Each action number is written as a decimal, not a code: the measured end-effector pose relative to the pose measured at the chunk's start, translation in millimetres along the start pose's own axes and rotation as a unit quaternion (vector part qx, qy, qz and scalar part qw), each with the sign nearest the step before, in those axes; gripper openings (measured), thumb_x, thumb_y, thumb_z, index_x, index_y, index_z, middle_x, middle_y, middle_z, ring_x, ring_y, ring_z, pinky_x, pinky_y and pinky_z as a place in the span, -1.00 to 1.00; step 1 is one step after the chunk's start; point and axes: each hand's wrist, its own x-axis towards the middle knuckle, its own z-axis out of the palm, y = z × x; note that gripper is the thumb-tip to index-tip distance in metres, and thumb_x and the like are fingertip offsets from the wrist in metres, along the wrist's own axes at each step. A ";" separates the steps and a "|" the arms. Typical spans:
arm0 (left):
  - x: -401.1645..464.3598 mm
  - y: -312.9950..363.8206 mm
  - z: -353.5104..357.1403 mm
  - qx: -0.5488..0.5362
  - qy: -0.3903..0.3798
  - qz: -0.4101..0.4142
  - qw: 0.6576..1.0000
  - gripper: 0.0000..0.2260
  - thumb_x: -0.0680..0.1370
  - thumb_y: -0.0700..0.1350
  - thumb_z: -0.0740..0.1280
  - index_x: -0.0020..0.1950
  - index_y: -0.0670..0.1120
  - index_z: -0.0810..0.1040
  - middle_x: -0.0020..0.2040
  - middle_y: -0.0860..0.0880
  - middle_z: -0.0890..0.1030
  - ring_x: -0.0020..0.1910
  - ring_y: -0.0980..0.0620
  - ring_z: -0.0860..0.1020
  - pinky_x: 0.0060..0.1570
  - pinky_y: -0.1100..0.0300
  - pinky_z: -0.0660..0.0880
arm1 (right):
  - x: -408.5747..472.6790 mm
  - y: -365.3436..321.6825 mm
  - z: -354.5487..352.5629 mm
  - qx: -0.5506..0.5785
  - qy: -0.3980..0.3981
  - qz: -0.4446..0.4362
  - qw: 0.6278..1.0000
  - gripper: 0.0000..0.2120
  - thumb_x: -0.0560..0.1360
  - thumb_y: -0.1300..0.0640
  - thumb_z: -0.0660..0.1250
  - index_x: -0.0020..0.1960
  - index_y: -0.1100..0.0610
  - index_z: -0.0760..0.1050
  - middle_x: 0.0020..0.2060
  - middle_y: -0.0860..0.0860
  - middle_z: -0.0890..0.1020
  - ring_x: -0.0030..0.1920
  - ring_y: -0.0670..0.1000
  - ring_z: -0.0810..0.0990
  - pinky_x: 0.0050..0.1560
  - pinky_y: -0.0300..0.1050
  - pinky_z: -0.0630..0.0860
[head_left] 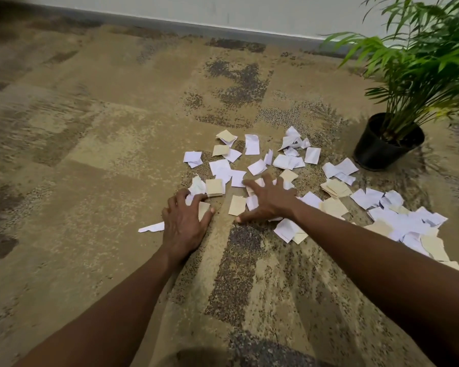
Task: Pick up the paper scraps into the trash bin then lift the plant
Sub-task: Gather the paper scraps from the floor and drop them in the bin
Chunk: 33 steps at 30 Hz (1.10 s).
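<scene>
Several white and beige paper scraps (289,161) lie scattered on the carpet, in a band running from the centre toward the lower right. My left hand (184,221) is palm down at the left end of the scatter, its fingers curled over a few scraps, with a beige one showing under the fingertips. My right hand (269,200) lies flat with fingers spread on scraps in the middle of the pile. A green palm plant (424,64) stands in a black pot (382,151) to the right of the scraps. No trash bin is in view.
The patterned brown carpet (104,154) stretches left and toward the wall. A pale wall with a grey baseboard (223,29) runs across the back. One white scrap (151,227) lies apart, left of my left hand.
</scene>
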 end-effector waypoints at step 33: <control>45.6 11.3 -25.2 -0.254 -0.021 -0.215 0.943 -0.62 0.59 -0.02 0.25 0.34 -0.18 0.49 0.25 -0.27 0.57 0.18 -0.25 0.53 0.12 0.05 0.44 | -23.8 24.8 -12.2 0.342 0.113 0.028 0.933 -0.74 0.31 0.11 0.62 -0.08 0.17 0.65 -0.11 0.05 0.68 -0.07 0.06 0.63 -0.15 -0.15 0.52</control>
